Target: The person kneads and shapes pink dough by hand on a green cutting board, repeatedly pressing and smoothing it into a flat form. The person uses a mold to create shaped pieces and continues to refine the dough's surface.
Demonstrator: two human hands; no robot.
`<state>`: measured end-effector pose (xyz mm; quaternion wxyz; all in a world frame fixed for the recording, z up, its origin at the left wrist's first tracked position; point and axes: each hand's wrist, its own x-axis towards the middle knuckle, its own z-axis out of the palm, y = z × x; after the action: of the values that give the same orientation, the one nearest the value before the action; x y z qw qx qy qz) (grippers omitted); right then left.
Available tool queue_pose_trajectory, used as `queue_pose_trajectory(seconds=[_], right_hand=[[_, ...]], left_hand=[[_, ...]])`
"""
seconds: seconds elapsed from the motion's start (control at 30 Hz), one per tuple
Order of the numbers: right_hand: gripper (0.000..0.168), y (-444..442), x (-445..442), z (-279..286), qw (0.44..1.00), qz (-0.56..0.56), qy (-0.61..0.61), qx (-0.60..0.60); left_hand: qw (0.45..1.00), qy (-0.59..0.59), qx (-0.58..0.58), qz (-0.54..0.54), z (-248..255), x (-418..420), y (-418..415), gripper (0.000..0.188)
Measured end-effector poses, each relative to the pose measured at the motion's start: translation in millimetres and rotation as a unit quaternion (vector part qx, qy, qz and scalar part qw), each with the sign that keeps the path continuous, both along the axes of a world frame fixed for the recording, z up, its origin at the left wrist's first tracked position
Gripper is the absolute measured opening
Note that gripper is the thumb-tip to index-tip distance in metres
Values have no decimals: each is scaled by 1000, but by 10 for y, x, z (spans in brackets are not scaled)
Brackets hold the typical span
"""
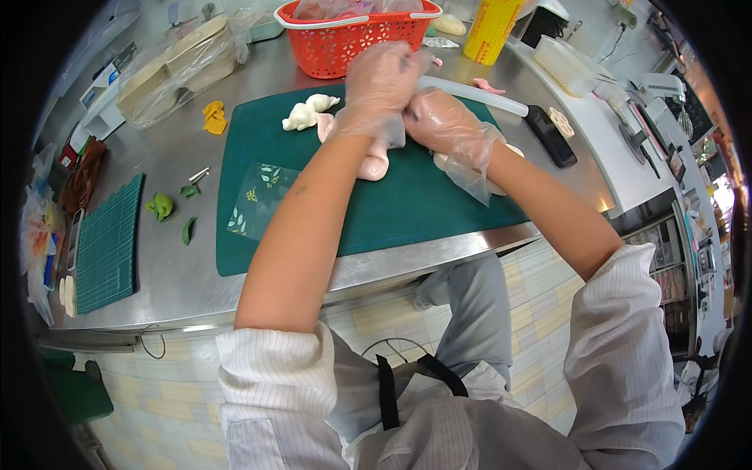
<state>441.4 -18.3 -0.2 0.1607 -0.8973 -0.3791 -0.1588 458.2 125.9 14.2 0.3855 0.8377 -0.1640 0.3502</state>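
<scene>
Both of my hands wear clear plastic gloves and meet over the far part of a dark green mat. My left hand is bent over, its fingers partly hidden; what it holds, if anything, is unclear. Close against it, my right hand is curled, and its grip is hidden too. Under my left wrist lies a soft pale pink dough-like piece, beside a lumpy white piece. Another pale piece shows partly beneath my right wrist. A translucent white rolling pin lies beyond my right hand.
A red plastic basket and a yellow roll stand at the back. A black device lies right. On the left are orange dough, green dough, a small cutting mat and bagged containers. A patterned clear sheet lies on the mat.
</scene>
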Motion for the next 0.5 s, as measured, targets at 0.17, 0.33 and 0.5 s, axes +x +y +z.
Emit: queue_pose_trajectory(seconds=[0.17,0.33,0.5], right_hand=[[26,-180,88,-81,956,188,-211,-78],[27,-270,35,-100,994,103,20,9],[27,-216,-13,-45,995,83,49,15]], left_hand=[[987,-27,100,-126,110,-297,-406,45],[954,89,253,-137,96,-325,-498,57],[942,103,302,-106,124,-307,-531,57]])
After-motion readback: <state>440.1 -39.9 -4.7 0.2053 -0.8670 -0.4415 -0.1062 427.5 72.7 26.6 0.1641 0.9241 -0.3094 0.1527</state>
